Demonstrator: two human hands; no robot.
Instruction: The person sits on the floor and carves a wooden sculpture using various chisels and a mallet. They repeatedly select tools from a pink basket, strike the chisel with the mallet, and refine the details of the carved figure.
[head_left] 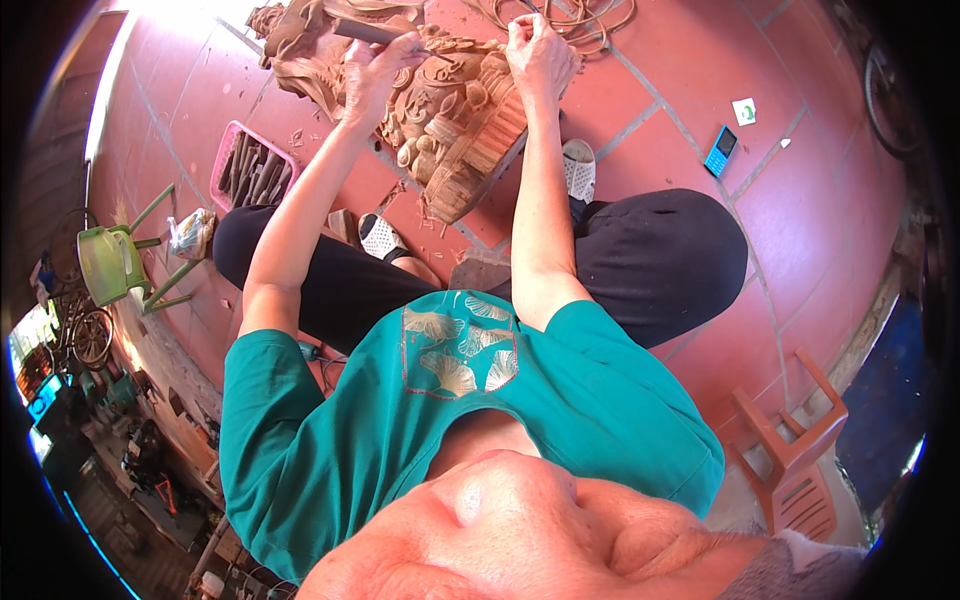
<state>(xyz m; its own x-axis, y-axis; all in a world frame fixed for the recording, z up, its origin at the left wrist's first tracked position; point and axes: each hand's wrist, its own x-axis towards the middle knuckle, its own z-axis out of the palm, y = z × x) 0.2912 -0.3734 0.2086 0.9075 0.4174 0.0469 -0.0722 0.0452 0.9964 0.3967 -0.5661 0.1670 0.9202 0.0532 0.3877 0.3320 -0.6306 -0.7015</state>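
Note:
A brown carved wooden sculpture (440,115), full of rounded relief and folds, lies on the tiles between my feet. My left hand (372,80) is closed around a carving chisel (366,32). Its thick dark handle sticks out to the upper left, and its thin blade points right over the carving. My right hand (540,60) is raised at the carving's right end, its fingers curled together. Whatever those fingers may hold is too small or hidden to make out.
A pink basket (229,152) of dark-handled tools stands left, near a green stool (108,262) and a plastic bag (192,233). Coiled cord (600,28) lies beyond my right hand. A blue phone (720,151) rests on the right tiles; an orange plastic chair (790,450) stands lower right.

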